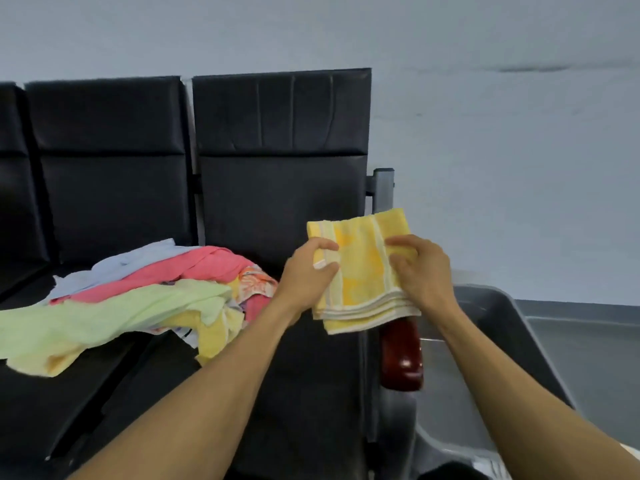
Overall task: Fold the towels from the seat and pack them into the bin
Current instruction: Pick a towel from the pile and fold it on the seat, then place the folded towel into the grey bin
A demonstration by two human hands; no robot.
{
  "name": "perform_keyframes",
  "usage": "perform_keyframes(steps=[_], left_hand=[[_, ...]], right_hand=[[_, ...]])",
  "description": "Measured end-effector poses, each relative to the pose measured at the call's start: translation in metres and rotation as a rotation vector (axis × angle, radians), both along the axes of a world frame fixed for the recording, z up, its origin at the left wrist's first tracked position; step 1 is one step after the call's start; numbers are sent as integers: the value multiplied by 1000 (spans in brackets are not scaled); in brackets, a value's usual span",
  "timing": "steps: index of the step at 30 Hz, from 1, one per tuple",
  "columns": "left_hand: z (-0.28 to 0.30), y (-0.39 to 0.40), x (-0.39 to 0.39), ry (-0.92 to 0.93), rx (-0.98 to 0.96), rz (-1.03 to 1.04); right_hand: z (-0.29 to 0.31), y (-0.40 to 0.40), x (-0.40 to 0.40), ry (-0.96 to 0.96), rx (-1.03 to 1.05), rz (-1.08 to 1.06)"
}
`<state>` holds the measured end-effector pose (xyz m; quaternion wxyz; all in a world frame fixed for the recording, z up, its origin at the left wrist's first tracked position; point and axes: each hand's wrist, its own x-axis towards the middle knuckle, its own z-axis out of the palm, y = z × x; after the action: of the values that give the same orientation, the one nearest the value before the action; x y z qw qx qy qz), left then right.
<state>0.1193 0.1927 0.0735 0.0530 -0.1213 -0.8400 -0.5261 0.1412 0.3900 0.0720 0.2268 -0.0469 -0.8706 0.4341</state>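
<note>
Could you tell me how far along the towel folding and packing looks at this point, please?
In hand: both the left hand and right hand hold a folded yellow towel above the seat edge. Done: nothing visible in the grey bin yet. Left: the loose towel pile on the seat remains unfolded.

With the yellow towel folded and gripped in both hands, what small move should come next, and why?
Probably carry the yellow towel rightward and lower it into the grey bin. It already looks folded into a stacked square, held by the left hand and right hand, and the bin sits just right of it.
</note>
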Motion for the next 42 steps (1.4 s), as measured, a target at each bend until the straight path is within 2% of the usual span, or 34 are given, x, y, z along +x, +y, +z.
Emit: perform_keyframes(steps=[2, 5, 8, 14, 23, 29, 31, 36, 42], left_hand=[[7, 50, 3, -40, -65, -89], [-4, 120, 11, -16, -62, -76], [-36, 181, 20, -51, -69, -44], [-113, 257, 37, -190, -285, -102], [-200, 286, 30, -317, -375, -16], [-236, 283, 21, -349, -552, 22], [-242, 280, 19, -358, -577, 19], [-237, 282, 20, -347, -578, -19], [-191, 283, 16, -269, -520, -47]], right_hand=[[4, 44, 9, 9, -49, -95], [-8, 104, 29, -21, -36, -198], [-39, 156, 49, -132, 0, -240], [-117, 213, 70, -350, 18, -240], [-197, 233, 62, -437, -17, -254], [-248, 231, 56, -744, -14, -193], [-259, 228, 57, -759, -23, -181], [-256, 224, 55, -731, -18, -158], [-203, 217, 54, -612, 24, -163]])
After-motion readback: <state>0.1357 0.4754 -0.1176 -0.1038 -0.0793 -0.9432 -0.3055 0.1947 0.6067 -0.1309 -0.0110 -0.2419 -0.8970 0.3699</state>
